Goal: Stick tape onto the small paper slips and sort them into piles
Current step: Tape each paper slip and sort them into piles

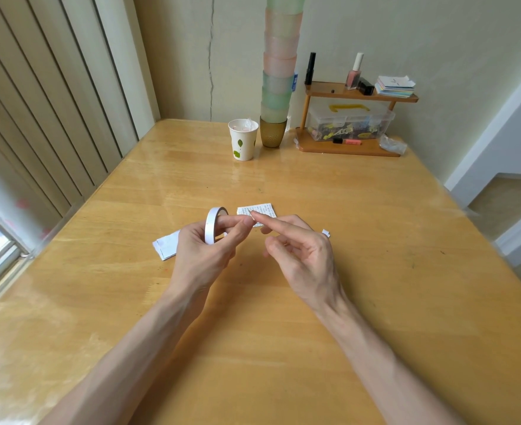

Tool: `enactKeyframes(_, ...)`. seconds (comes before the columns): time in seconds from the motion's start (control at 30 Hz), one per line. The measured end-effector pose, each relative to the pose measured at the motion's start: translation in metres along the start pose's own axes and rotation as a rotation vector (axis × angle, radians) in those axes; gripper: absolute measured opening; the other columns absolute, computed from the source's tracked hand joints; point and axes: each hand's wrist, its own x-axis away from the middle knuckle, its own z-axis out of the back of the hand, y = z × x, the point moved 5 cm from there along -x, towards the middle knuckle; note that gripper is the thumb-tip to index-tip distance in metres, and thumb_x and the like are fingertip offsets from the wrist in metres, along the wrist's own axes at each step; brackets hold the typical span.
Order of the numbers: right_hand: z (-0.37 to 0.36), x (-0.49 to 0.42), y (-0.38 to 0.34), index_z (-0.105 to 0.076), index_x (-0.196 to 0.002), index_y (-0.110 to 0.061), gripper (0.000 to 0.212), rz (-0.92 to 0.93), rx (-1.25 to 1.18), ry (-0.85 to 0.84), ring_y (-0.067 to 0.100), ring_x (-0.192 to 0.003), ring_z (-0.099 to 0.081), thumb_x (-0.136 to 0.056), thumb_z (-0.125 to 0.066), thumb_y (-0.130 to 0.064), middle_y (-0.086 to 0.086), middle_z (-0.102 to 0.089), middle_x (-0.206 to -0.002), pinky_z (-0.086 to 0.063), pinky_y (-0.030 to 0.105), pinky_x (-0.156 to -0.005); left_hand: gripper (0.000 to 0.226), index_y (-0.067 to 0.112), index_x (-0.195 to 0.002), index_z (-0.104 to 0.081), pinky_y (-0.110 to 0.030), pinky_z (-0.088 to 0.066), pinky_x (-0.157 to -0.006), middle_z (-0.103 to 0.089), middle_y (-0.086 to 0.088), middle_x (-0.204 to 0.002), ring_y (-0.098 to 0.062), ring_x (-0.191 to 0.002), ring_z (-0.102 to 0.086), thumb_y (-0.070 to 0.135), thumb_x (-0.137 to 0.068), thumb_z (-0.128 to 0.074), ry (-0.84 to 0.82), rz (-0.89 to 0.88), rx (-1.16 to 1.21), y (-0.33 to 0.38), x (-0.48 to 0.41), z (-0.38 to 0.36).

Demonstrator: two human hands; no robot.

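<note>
L hand [202,253] grips tape roll [213,225] upright, R hand [302,256] holds nothing, index out twd the roll; printed slip [263,211] lies flat just beyond roll, long axis crosswise, nearer R.

a home: wooden table [283,302], nail polish [353,75], stacked cups [279,72]

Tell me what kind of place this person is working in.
Probably a home: a wooden table pushed into a corner, a small shelf holding nail polish, and a paper cup beside a tall stack of plastic cups.
</note>
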Motion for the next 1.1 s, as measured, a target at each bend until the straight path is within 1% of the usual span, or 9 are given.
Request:
enactKeyframes(0.1,-0.0006,0.0002,-0.0005,-0.075,-0.118,-0.038,0.044,0.005,-0.002,-0.002,0.023,-0.077,-0.069,-0.090,-0.059,-0.009,-0.013,-0.071,-0.108,-0.057,0.042,-0.079,0.023,0.017,-0.087,-0.084,-0.023,-0.027,-0.051,-0.033,0.003,-0.060,-0.016,-0.054,-0.028,0.039,-0.080,-0.080,-0.001,-0.001,0.003,0.0005,0.0001,0.0000)
enactKeyframes(0.23,0.0005,0.0004,-0.0009,-0.075,-0.118,-0.037,0.043,0.004,-0.008,0.005,0.024,-0.076,-0.069,-0.090,-0.060,-0.010,-0.012,-0.071,-0.107,-0.056,0.035,-0.076,0.021,0.016,-0.088,-0.084,-0.021,-0.029,-0.050,-0.036,0.005,-0.058,-0.015,-0.054,-0.030,0.036,-0.082,-0.081,0.005,-0.001,0.000,-0.0003,0.0000,0.0004)
enactKeyframes(0.37,-0.0001,0.0006,-0.0012,-0.075,-0.118,-0.038,0.043,0.006,-0.008,-0.002,0.025,-0.077,-0.069,-0.090,-0.060,-0.010,-0.010,-0.071,-0.107,-0.056,0.037,-0.078,0.019,0.014,-0.087,-0.083,-0.019,-0.031,-0.049,-0.041,0.008,-0.060,-0.014,-0.054,-0.032,0.033,-0.083,-0.082,0.013,-0.010,0.009,-0.0010,-0.0009,0.0014)
enactKeyframes(0.47,0.0001,0.0000,-0.0011,-0.076,-0.118,-0.038,0.042,0.002,-0.010,0.000,0.023,-0.077,-0.069,-0.090,-0.060,-0.010,-0.012,-0.071,-0.106,-0.056,0.035,-0.077,0.018,0.015,-0.087,-0.083,-0.019,-0.030,-0.049,-0.039,0.003,-0.064,-0.014,-0.054,-0.032,0.033,-0.083,-0.082,0.011,-0.026,0.008,0.0000,-0.0012,0.0021)
enactKeyframes(0.7,0.0004,-0.0002,-0.0011,-0.076,-0.117,-0.038,0.041,-0.001,-0.012,0.000,0.024,-0.076,-0.069,-0.091,-0.060,-0.010,-0.011,-0.071,-0.105,-0.055,0.030,-0.076,0.019,0.014,-0.090,-0.082,-0.020,-0.030,-0.049,-0.038,0.000,-0.066,-0.015,-0.055,-0.031,0.032,-0.084,-0.081,0.008,-0.044,0.008,0.0001,-0.0021,0.0023)
enactKeyframes(0.83,0.0001,0.0002,-0.0015,-0.076,-0.117,-0.038,0.041,0.000,-0.009,-0.005,0.022,-0.076,-0.069,-0.091,-0.060,-0.010,-0.013,-0.070,-0.105,-0.056,0.033,-0.077,0.018,0.015,-0.089,-0.082,-0.020,-0.029,-0.050,-0.036,-0.002,-0.064,-0.015,-0.054,-0.031,0.032,-0.083,-0.082,0.004,-0.042,-0.003,0.0003,-0.0021,0.0026)
enactKeyframes(0.9,0.0000,0.0003,-0.0015,-0.076,-0.117,-0.038,0.041,0.001,-0.005,-0.006,0.022,-0.076,-0.069,-0.091,-0.060,-0.010,-0.013,-0.070,-0.105,-0.056,0.036,-0.077,0.019,0.015,-0.090,-0.083,-0.020,-0.029,-0.050,-0.037,-0.001,-0.064,-0.015,-0.054,-0.031,0.032,-0.083,-0.082,0.003,-0.044,-0.001,0.0004,-0.0019,0.0026)
enactKeyframes(1.03,0.0004,0.0008,-0.0018,-0.076,-0.117,-0.037,0.041,0.000,-0.004,-0.007,0.021,-0.077,-0.069,-0.090,-0.060,-0.011,-0.012,-0.070,-0.106,-0.056,0.035,-0.077,0.020,0.012,-0.090,-0.082,-0.020,-0.030,-0.050,-0.038,0.003,-0.064,-0.014,-0.054,-0.032,0.031,-0.084,-0.081,0.000,-0.046,-0.004,-0.0002,-0.0026,0.0022)
enactKeyframes(1.1,0.0003,0.0011,-0.0016,-0.076,-0.117,-0.036,0.041,0.000,-0.001,-0.007,0.019,-0.077,-0.069,-0.090,-0.060,-0.011,-0.011,-0.070,-0.105,-0.056,0.037,-0.077,0.019,0.011,-0.090,-0.081,-0.019,-0.030,-0.050,-0.038,0.003,-0.063,-0.014,-0.053,-0.032,0.030,-0.085,-0.081,-0.005,-0.049,-0.005,-0.0004,-0.0027,0.0021)
